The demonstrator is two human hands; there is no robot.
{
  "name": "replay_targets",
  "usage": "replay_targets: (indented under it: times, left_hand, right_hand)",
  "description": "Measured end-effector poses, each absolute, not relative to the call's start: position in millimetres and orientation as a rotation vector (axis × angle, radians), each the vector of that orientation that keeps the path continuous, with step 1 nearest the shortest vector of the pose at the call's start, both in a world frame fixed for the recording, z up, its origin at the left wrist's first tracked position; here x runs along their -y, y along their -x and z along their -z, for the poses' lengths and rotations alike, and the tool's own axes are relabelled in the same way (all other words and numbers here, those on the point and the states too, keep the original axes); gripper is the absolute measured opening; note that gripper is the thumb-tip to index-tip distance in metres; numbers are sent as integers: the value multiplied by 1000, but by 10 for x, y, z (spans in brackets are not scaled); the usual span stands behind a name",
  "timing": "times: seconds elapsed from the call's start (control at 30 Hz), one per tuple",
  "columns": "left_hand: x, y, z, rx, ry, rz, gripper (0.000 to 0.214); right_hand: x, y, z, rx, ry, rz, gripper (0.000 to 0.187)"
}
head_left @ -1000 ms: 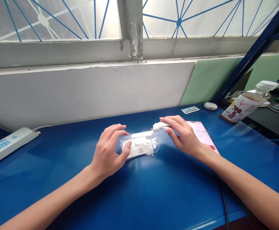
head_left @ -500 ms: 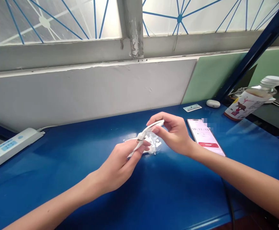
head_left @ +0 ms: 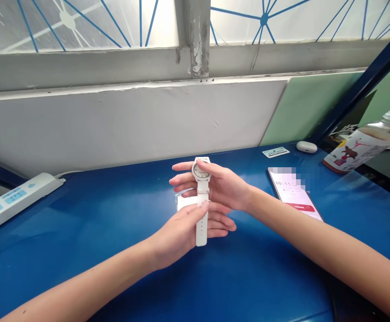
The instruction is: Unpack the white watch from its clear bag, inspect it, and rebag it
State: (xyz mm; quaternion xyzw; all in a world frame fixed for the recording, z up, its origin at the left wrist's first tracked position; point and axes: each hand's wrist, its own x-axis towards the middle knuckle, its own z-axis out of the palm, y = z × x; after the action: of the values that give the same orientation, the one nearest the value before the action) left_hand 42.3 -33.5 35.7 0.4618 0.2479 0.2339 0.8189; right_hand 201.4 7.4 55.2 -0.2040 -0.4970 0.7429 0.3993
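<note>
Between my hands, above the blue desk, is a white wristwatch point(head_left: 202, 185) with a round dial turned up toward me. My right hand point(head_left: 226, 185) holds it at the dial end, thumb on the face and fingers behind. My left hand point(head_left: 188, 223) pinches the strap lower down, its thumb on top and its fingers stretched out underneath. The strap's free end, with a row of holes, hangs down past my left thumb. Behind the hands a white item in clear plastic point(head_left: 182, 202) lies on the desk, mostly hidden.
A phone point(head_left: 297, 197) showing a timer lies right of my hands on the blue desk point(head_left: 114, 205). Farther back are a small card point(head_left: 275, 152), a white earbud case point(head_left: 306, 147) and a tilted drink bottle point(head_left: 357, 147). A power strip point(head_left: 20, 199) lies at the left.
The watch has turned from edge-on to dial-up, its strap now stretched lengthwise. My right hand has shifted to the dial, and both hands' fingers have spread behind the watch. The view has shifted slightly.
</note>
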Motion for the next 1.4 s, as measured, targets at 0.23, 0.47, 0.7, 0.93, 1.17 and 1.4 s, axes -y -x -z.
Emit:
replay_targets:
  times: [0.23,0.47,0.7,0.93,1.17,1.4]
  left_hand:
    - [342,-441,-329,-559,-925,-504,36]
    - [328,-415,-317,-528,-872,-526,37]
    - [343,-438,-346,-430,-822,-496,35]
    - [314,-419,-362,-493,-845,-536,29]
    - [305,-424,-372,-529,-843,-549,29]
    - [269,-423,-356,-523,-822,-568,30]
  right_hand:
    - [-97,-2016,-482,1083,445,-2086,46]
    - [-63,-2026,-591,1014,381,-2156,54]
    - [-71,-2041,-617,988,443,-2133,60]
    - [-79,-2049,-595,965,318,-2196,58]
    - [-113,-2063,-575,931,381,-2196,56]
    - [-130,-2075,-547,902,409,-2157,58]
